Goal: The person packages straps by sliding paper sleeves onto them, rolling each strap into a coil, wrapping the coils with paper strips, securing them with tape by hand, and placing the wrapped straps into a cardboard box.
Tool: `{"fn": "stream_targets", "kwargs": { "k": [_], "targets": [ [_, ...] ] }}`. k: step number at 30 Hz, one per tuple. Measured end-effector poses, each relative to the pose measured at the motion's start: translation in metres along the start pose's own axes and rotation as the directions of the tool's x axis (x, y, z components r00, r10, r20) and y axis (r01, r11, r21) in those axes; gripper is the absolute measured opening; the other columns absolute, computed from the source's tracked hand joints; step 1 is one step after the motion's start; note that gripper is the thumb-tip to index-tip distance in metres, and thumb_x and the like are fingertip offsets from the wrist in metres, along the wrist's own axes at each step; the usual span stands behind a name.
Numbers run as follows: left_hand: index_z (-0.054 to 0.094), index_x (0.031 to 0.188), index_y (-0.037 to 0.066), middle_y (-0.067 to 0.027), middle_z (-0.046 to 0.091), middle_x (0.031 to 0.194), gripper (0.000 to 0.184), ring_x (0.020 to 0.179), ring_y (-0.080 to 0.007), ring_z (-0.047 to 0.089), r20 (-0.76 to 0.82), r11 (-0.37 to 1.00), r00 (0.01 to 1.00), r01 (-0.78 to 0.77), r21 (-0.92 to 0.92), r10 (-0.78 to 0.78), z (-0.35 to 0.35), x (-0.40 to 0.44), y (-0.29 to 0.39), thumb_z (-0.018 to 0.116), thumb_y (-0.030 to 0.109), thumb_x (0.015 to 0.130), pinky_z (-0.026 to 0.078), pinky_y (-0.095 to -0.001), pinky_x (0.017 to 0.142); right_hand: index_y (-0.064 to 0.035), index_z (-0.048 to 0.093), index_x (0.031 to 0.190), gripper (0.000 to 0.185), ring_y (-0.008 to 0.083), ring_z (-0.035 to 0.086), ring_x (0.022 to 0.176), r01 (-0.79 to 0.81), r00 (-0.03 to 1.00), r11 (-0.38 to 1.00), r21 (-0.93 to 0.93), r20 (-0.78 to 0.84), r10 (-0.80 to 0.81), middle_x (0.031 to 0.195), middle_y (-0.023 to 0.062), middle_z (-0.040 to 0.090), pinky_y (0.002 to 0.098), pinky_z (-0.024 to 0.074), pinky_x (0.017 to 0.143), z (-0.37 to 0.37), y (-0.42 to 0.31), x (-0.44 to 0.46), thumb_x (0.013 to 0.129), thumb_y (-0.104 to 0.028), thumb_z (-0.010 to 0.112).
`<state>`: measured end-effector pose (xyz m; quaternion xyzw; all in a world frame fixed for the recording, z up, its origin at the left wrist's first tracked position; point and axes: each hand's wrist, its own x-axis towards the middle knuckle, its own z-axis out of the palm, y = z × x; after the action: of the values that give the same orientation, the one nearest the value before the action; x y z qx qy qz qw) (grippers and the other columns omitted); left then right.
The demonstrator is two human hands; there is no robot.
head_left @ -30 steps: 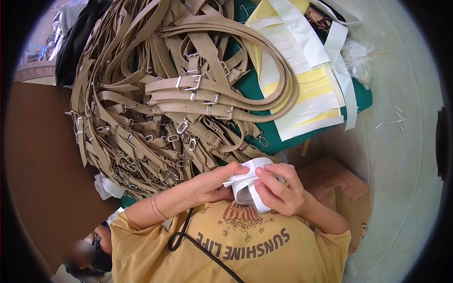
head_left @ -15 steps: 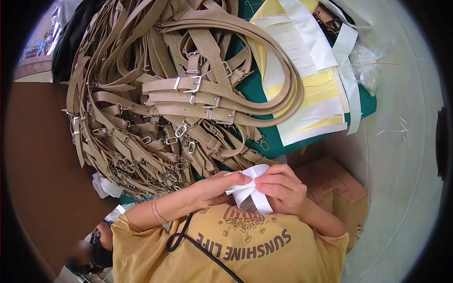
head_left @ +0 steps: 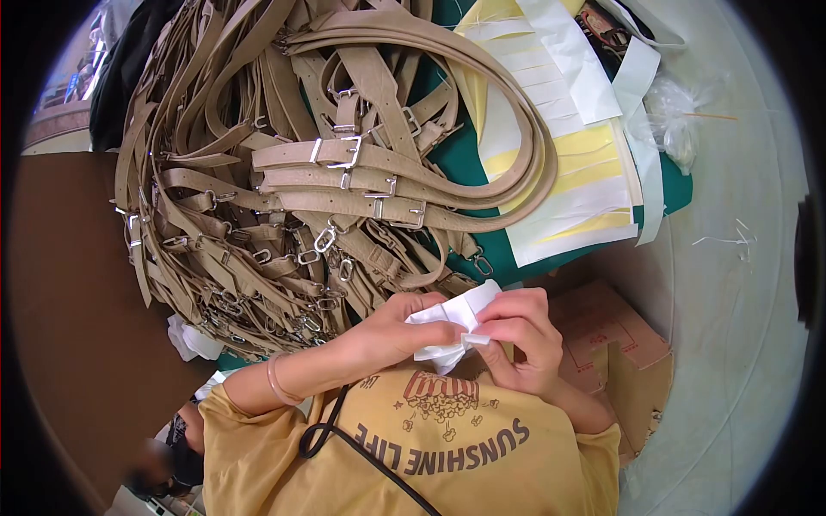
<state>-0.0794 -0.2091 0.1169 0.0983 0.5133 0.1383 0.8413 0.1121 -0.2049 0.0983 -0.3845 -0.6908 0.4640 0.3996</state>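
Observation:
My left hand (head_left: 397, 328) is closed on a crumpled white strip (head_left: 449, 320) in front of my chest, its thumb pressed on top. At the strip's right side, my right hand (head_left: 523, 340) pinches the edge between thumb and fingers. Beyond my hands lies a large heap of beige straps (head_left: 344, 185) with silver buckles and oval metal clips. Some straps loop out to the right over white and yellow sheets (head_left: 559, 163).
Under the straps and sheets is a green surface (head_left: 675, 185). An open cardboard box (head_left: 602, 335) stands at the lower right, a brown panel (head_left: 77, 301) at the left. Clear plastic (head_left: 675, 120) lies at the upper right. Part of another person (head_left: 176, 451) shows at the lower left.
The white loop between my hands has become a folded, crumpled bundle. My right fingers have shifted their hold along its edge, and my left thumb lies further down over it.

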Motion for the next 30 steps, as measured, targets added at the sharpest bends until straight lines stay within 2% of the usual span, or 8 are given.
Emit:
{"fn": "stream_targets", "kwargs": {
  "k": [2, 6, 8, 12, 14, 20, 24, 30],
  "targets": [
    [0.058, 0.102, -0.002, -0.0028, 0.060, 0.089, 0.032, 0.080, -0.0095, 0.057, -0.003, 0.992, 0.993, -0.114, 0.053, 0.115, 0.001, -0.001, 0.001, 0.066, 0.017, 0.078, 0.045, -0.0231, 0.072, -0.0031, 0.057, 0.079, 0.013, 0.0235, 0.049, 0.081, -0.006, 1.000, 1.000, -0.006, -0.001, 0.006, 0.089, 0.0102, 0.057, 0.0334, 0.0424, 0.073, -0.001, 0.000, 0.001, 0.075, -0.004, 0.069],
    [0.058, 0.101, -0.002, -0.0019, 0.057, 0.090, 0.029, 0.085, -0.0101, 0.055, 0.035, 0.966, 0.978, -0.209, 0.152, 0.206, 0.000, 0.003, 0.004, 0.064, 0.015, 0.079, 0.043, -0.0233, 0.076, -0.0035, 0.052, 0.074, 0.017, 0.0219, 0.046, 0.085, -0.120, 0.993, 0.993, -0.005, 0.020, 0.120, 0.092, 0.0102, 0.049, 0.0310, 0.0397, 0.076, -0.002, -0.001, 0.000, 0.074, -0.004, 0.069],
    [0.059, 0.100, -0.001, -0.0035, 0.053, 0.095, 0.027, 0.093, -0.0118, 0.051, 0.086, 0.884, 0.938, -0.346, 0.313, 0.337, -0.003, 0.006, 0.004, 0.065, 0.016, 0.080, 0.040, -0.0245, 0.081, -0.0040, 0.051, 0.073, 0.017, 0.0213, 0.045, 0.087, -0.146, 0.989, 0.989, -0.019, 0.031, 0.146, 0.093, 0.0098, 0.047, 0.0304, 0.0386, 0.077, -0.006, -0.005, 0.003, 0.073, -0.003, 0.069],
    [0.059, 0.099, -0.001, -0.0060, 0.051, 0.098, 0.028, 0.099, -0.0139, 0.048, 0.158, 0.837, 0.890, -0.455, 0.304, 0.427, -0.005, 0.006, 0.005, 0.068, 0.019, 0.082, 0.038, -0.0269, 0.086, -0.0045, 0.050, 0.072, 0.018, 0.0196, 0.043, 0.086, -0.207, 0.974, 0.978, -0.006, 0.095, 0.207, 0.093, 0.0092, 0.046, 0.0291, 0.0362, 0.079, -0.014, -0.010, 0.012, 0.072, 0.000, 0.068],
    [0.060, 0.097, -0.001, -0.0068, 0.051, 0.099, 0.029, 0.100, -0.0149, 0.047, 0.193, 0.765, 0.858, -0.512, 0.390, 0.475, -0.004, 0.003, 0.006, 0.069, 0.022, 0.082, 0.038, -0.0280, 0.087, -0.0046, 0.050, 0.072, 0.018, 0.0191, 0.042, 0.086, -0.213, 0.972, 0.977, 0.003, 0.102, 0.212, 0.093, 0.0090, 0.046, 0.0286, 0.0355, 0.079, -0.014, -0.011, 0.013, 0.072, 0.000, 0.068],
    [0.061, 0.098, -0.001, -0.0067, 0.050, 0.100, 0.029, 0.099, -0.0160, 0.047, 0.184, 0.719, 0.838, -0.538, 0.441, 0.514, 0.000, -0.004, 0.012, 0.070, 0.022, 0.081, 0.037, -0.0280, 0.087, -0.0051, 0.050, 0.082, 0.020, 0.0190, 0.042, 0.086, -0.239, 0.969, 0.970, 0.044, 0.075, 0.235, 0.099, 0.0108, 0.042, 0.0291, 0.0352, 0.080, -0.010, -0.013, 0.009, 0.073, 0.002, 0.067],
    [0.063, 0.101, 0.001, -0.0052, 0.051, 0.102, 0.033, 0.101, -0.0149, 0.046, 0.196, 0.746, 0.856, -0.514, 0.423, 0.478, -0.003, -0.002, 0.009, 0.072, 0.024, 0.079, 0.038, -0.0283, 0.086, -0.0049, 0.052, 0.092, 0.023, 0.0233, 0.043, 0.092, -0.122, 0.988, 0.989, -0.088, 0.083, 0.130, 0.103, 0.0130, 0.042, 0.0323, 0.0384, 0.081, -0.015, -0.020, 0.015, 0.074, 0.002, 0.066],
    [0.063, 0.100, 0.001, -0.0062, 0.051, 0.103, 0.033, 0.100, -0.0159, 0.046, 0.217, 0.650, 0.820, -0.557, 0.518, 0.530, 0.001, -0.011, 0.019, 0.074, 0.021, 0.077, 0.039, -0.0286, 0.085, -0.0074, 0.060, 0.102, 0.030, 0.0286, 0.044, 0.097, -0.027, 0.985, 0.971, -0.238, 0.158, 0.066, 0.107, 0.0128, 0.043, 0.0369, 0.0407, 0.082, -0.021, -0.026, 0.018, 0.074, 0.000, 0.067]
  ]
}}
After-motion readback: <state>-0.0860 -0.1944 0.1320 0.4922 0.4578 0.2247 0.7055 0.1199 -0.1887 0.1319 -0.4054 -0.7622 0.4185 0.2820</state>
